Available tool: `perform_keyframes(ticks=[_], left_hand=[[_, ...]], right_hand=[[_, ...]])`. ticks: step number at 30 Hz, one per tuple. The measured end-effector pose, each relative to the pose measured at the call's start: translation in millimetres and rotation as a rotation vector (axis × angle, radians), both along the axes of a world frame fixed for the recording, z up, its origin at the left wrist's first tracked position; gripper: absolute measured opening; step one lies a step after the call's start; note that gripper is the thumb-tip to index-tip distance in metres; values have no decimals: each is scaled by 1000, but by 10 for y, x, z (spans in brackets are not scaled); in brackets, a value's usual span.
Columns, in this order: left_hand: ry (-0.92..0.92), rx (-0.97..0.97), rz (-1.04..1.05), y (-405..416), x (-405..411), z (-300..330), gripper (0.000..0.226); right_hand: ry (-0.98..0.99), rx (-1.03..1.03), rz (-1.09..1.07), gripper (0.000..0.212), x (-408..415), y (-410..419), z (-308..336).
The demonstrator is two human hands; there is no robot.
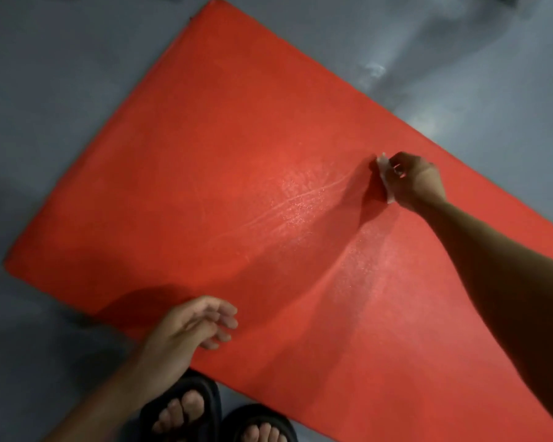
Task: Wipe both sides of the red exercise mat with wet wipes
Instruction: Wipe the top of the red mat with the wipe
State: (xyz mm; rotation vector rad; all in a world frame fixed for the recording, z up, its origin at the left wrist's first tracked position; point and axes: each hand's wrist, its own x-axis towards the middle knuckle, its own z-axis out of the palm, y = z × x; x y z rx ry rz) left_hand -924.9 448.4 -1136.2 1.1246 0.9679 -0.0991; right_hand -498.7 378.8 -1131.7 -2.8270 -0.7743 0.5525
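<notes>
The red exercise mat [224, 161] lies flat on the grey floor and fills most of the view. Shiny wet streaks cross its middle. My right hand [412, 181] reaches out over the mat's right part and grips a crumpled white wet wipe [384, 169] against the surface. My left hand [189, 330] hovers over the mat's near edge with its fingers relaxed and spread, holding nothing.
My feet in black sandals [186, 406] stand on the grey floor [45, 90] just at the mat's near edge. The floor surrounds the mat on the left and at the far right, with a pale smudge at the upper right.
</notes>
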Motion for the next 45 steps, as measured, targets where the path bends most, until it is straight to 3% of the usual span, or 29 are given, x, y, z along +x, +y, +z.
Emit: perform_keyframes(ticks=[3,7,8,10,13,15,17,20,22,24,25,27,29,32,33,35,38,40,42,44,45], left_hand=[[15,1,61,2,-28,-49,38],[-4,-10,105,-13,45,-60,36],[-11,-16,117,-8,52,-50,36],[-27,-7,137,19,34,-26,35],[-34,0,164,20,-40,-3,34],[-17,-12,187,21,-68,14,35],[-21,-18,168,14,-59,19,35],[-41,-7,180,-8,-43,26,33],[-55,83,230,-8,-35,52,27],[-46,196,316,23,-57,92,10],[-32,244,357,57,-90,91,15],[0,295,423,152,-165,96,28],[39,331,476,233,-268,93,30],[101,370,522,266,-389,44,32],[115,378,530,260,-406,17,32],[140,392,532,247,-428,-30,33],[169,429,586,240,-479,-75,33],[187,467,660,269,-517,-83,27],[201,517,723,321,-565,-86,25],[206,533,733,412,-618,-97,33],[208,525,725,458,-649,-103,34]], right_hand=[[106,105,71,49,-713,85,-127],[441,278,682,15,-1943,139,-75],[461,327,716,13,-1909,155,-50],[325,358,510,30,-1487,265,38],[-108,156,142,50,-353,253,36],[-173,32,-3,50,66,202,2],[-71,1,-29,47,-48,302,-65],[-1,106,93,36,-902,593,-24],[283,46,310,19,-1810,643,28],[668,17,604,22,-2667,546,160],[749,77,714,22,-2904,502,164],[662,275,731,16,-2772,545,83],[377,365,546,24,-2186,644,8],[-45,203,193,48,-1088,624,13],[-106,146,117,51,-864,605,-8],[-40,127,19,50,-866,713,-126],[130,265,201,29,-1821,992,-257],[364,300,483,25,-2721,1064,-282],[602,210,829,31,-3340,1041,-184],[670,278,886,31,-3315,1143,-144],[586,339,822,28,-3092,1241,-156]])
